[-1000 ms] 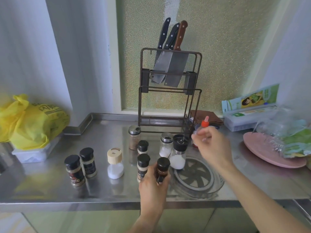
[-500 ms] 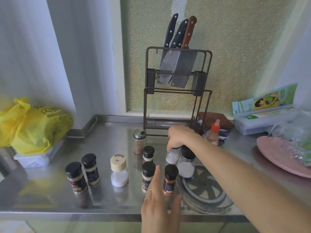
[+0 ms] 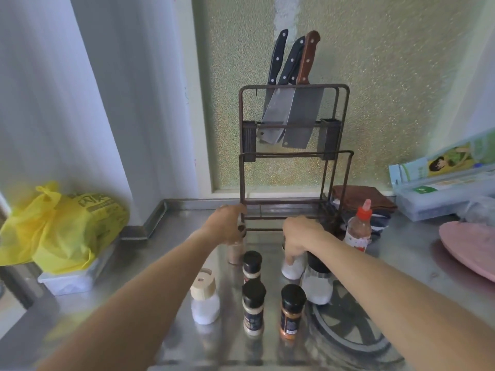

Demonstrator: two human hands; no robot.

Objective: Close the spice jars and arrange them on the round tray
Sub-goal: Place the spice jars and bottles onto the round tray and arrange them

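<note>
- Head camera is looking down at a steel counter (image 3: 267, 352) where a person is reaching forward with both bare arms toward a cluster of spice jars.
- Left hand (image 3: 227, 223) is curling over the top of a brown spice jar (image 3: 235, 251) at the back of the group, fingers closing round its cap, probably to press or twist it shut.
- Right hand (image 3: 297, 236) is cupping the top of a white-filled jar (image 3: 292, 267), fingers wrapping down its side; the lid is hidden under the palm, so whether it is closed cannot be told.
- A black-topped grinder (image 3: 317, 282) is standing just beside that jar, at the back edge of the round tray (image 3: 356, 333), which is sitting at the front right of the counter.
- Three black-capped jars (image 3: 253, 306) and a beige-capped jar (image 3: 205, 298) are standing upright just left of the tray, off it, seemingly waiting their turn.
- A red-capped squeeze bottle (image 3: 357, 228) is standing behind the right hand, beside a rack holding knives (image 3: 292, 116).
- Working both hands at once looks like a way to close two back jars together before loading the tray.
</note>
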